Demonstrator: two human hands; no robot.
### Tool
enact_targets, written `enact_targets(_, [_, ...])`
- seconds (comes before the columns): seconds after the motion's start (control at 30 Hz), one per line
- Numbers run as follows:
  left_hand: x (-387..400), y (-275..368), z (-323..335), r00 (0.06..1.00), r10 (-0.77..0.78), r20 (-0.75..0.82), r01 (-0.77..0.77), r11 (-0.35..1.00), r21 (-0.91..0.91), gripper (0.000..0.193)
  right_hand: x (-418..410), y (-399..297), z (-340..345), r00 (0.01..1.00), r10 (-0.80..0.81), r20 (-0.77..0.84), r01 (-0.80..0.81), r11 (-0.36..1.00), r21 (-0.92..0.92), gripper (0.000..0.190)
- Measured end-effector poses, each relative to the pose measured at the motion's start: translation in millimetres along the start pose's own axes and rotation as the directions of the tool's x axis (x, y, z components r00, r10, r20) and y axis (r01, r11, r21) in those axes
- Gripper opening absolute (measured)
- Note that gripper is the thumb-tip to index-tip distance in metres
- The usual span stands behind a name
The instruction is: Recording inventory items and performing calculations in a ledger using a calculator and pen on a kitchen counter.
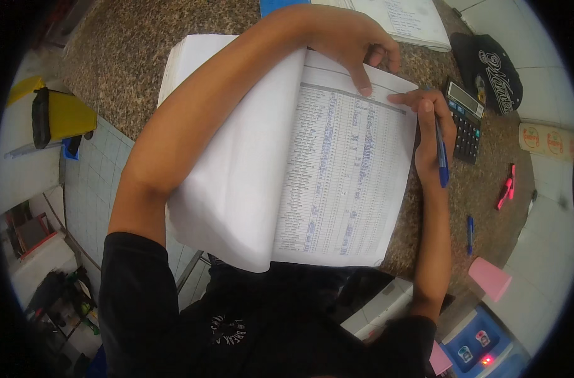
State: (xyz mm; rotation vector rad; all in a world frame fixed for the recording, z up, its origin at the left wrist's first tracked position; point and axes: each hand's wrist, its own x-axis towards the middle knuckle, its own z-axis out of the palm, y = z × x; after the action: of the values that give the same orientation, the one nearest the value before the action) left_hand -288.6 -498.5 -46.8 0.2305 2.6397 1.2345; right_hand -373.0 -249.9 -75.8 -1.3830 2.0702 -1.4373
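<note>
A thick stack of bound paper sheets (348, 165) lies on the granite counter, turned open to a printed table with handwritten blue entries. My left arm reaches across the lifted blank page (235, 203), which curves over to the left. At the sheet's top edge rests my left hand (348, 38), its thumb on the paper and its other fingers bent beyond the edge. Along the sheet's right side is my right hand (433, 123), closed around a blue ballpoint pen (441, 158). The pen's back end points towards me; its tip is hard to make out.
Right of my right hand lie a calculator (464, 120), a black cap (492, 73), a pink highlighter (506, 186), another blue pen (470, 236) and a pink cup (489, 279). A notebook (405, 21) is at the far edge. The granite counter (126, 56) ends at left above a tiled floor (91, 189).
</note>
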Motion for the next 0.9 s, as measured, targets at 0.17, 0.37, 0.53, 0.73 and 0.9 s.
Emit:
enact_targets(0.17, [-0.8,4.3,-1.2,1.0,-0.002,0.011,0.002,0.999,0.037,0.052,-2.5,1.2,-1.6,0.998,-0.029,0.058,0.03,0.999,-0.02,0.047])
enact_targets(0.37, [0.8,6.5,2.4,1.0,0.008,-0.015,-0.007,0.997,0.074,0.051,-3.3,-2.8,0.6,0.999,0.028,0.04,-0.03,0.999,0.033,0.048])
enact_targets(0.53, [-3.5,19.3,-0.1,1.0,-0.019,0.009,0.018,0.993,0.121,0.055,-3.6,-2.9,0.4,0.999,-0.023,0.037,0.024,0.999,-0.038,0.048])
enact_targets(0.73, [-7.5,17.6,21.0,0.984,-0.099,-0.146,0.125,0.976,0.177,0.069,-3.0,-2.6,0.1,0.999,-0.023,0.046,0.026,0.998,-0.054,0.048])
enact_targets(0.9, [-9.6,19.2,19.2,0.988,-0.108,-0.109,0.126,0.977,0.174,0.071,-6.3,-3.5,0.0,0.999,-0.009,0.037,0.013,0.995,-0.099,0.049])
